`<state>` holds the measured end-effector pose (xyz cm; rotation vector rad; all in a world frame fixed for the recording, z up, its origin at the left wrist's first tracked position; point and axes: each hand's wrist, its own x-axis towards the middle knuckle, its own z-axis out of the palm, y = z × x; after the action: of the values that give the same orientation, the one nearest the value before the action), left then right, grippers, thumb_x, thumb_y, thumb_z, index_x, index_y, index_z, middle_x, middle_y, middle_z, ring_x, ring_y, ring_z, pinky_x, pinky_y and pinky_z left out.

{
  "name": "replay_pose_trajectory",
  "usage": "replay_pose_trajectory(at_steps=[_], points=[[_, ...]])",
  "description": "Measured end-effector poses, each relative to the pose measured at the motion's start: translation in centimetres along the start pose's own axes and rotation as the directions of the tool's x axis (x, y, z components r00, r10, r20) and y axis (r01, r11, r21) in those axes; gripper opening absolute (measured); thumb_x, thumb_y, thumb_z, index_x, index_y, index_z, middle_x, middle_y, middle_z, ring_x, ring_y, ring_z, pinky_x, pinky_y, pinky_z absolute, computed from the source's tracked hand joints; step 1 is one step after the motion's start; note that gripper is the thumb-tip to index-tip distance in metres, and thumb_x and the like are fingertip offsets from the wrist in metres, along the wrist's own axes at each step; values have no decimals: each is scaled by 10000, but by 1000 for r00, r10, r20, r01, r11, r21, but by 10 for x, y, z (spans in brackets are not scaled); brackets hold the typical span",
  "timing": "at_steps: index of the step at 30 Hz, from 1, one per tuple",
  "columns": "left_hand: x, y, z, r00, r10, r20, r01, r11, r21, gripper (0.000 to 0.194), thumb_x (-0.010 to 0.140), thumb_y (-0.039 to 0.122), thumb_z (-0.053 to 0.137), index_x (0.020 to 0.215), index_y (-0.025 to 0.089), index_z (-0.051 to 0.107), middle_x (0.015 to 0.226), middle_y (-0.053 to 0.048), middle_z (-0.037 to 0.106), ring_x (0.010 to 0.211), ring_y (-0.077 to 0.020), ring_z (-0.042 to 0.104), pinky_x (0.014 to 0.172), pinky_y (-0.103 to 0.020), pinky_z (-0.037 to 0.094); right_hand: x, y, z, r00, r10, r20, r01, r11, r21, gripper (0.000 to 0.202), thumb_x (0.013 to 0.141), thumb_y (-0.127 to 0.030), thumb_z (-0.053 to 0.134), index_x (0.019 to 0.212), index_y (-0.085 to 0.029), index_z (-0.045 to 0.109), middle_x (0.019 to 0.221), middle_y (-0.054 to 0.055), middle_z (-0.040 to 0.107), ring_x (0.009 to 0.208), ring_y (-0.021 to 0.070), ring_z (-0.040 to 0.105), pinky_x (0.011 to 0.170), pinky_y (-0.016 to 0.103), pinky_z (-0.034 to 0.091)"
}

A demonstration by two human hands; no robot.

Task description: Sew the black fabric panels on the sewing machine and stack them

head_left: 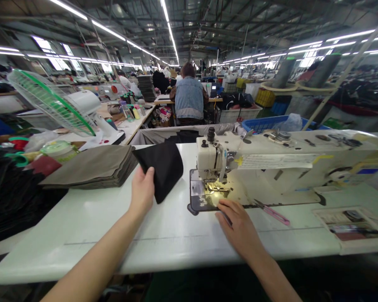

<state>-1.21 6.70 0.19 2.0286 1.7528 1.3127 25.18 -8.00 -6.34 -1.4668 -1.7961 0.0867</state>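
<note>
My left hand (143, 188) grips the near left edge of a black fabric piece (168, 170), thumb on top, held over the white table left of the sewing machine (258, 155). My right hand (234, 222) is at the front edge of the machine's lit needle plate (219, 191), fingers curled; a small dark thing shows between thumb and fingers, too little of it visible to name. Pink-handled scissors (275, 214) lie just right of that hand. A stack of grey-brown fabric pieces (94, 167) sits left of my left hand.
A fan (53, 100) with a green rim stands at the back left. Dark fabric (12, 201) is piled at the left edge. A small tray (353, 243) lies at the right. Behind the machine is a blue basket (264, 121). A person in a denim vest (189, 98) sits ahead.
</note>
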Motion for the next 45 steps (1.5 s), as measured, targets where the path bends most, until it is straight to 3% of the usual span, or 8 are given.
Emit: replay_pose_trajectory(at_steps=[2,4,5,8,10,13,20,45], points=[[-4,-7,-6,992,-11,-127,7,999,-34,607,909,213,473,1502,176,354,1442,-145,538,1362,-301,495,1134,-490,423,1,0,-1,1000,2,-7,-2,1000,-1,211,984,-270,540,1110,-214,700,1156,103,707,1092,267,645,998,497,526],[-14,-11,-11,984,178,-2,-178,982,71,713,829,151,533,1518,198,356,1554,-130,415,1478,-338,318,1194,-541,321,4,-2,-1,1000,7,-11,-7,1000,2,210,988,-268,528,1094,-215,702,1137,101,713,1076,267,652,985,493,534],[-21,-11,-13,946,293,139,-308,945,107,699,817,127,522,1500,210,400,1555,-119,417,1480,-342,310,1191,-548,323,5,-4,-2,1000,12,-12,-12,1000,5,213,991,-266,521,1091,-212,701,1129,102,715,1069,266,655,979,489,538],[-42,1,-20,703,456,546,-584,808,76,553,824,119,486,1359,222,582,1371,-111,596,1269,-317,545,1060,-497,476,10,-15,0,1000,15,-3,-15,999,31,245,1003,-261,497,1150,-195,682,1157,111,711,1097,260,652,991,471,541],[-52,16,-24,625,419,659,-629,770,107,440,828,173,530,1250,186,654,1208,-132,656,1082,-312,618,942,-481,531,12,-24,3,999,-17,29,15,998,53,282,1004,-262,499,1229,-188,654,1221,117,694,1150,258,634,1018,463,530],[-58,36,-25,598,353,719,-632,760,152,305,840,307,625,1091,149,692,1064,-146,660,970,-327,628,860,-501,534,13,-32,9,991,-75,112,69,996,55,301,982,-243,543,1261,-193,646,1273,110,679,1181,265,618,1040,478,518],[-54,36,5,392,517,761,-631,753,-186,594,1009,459,484,1543,236,352,1608,-108,363,1491,-306,309,1206,-551,238,15,-17,8,977,-115,182,111,993,31,293,946,-189,579,1225,-191,669,1267,118,681,1187,268,618,1038,492,522],[-37,23,29,418,522,743,-609,769,-197,613,1010,493,479,1562,273,329,1622,-82,332,1509,-284,279,1228,-542,189,38,-2,8,978,-90,186,87,996,23,310,940,-161,575,1231,-210,672,1263,105,680,1201,257,597,1054,504,499]])
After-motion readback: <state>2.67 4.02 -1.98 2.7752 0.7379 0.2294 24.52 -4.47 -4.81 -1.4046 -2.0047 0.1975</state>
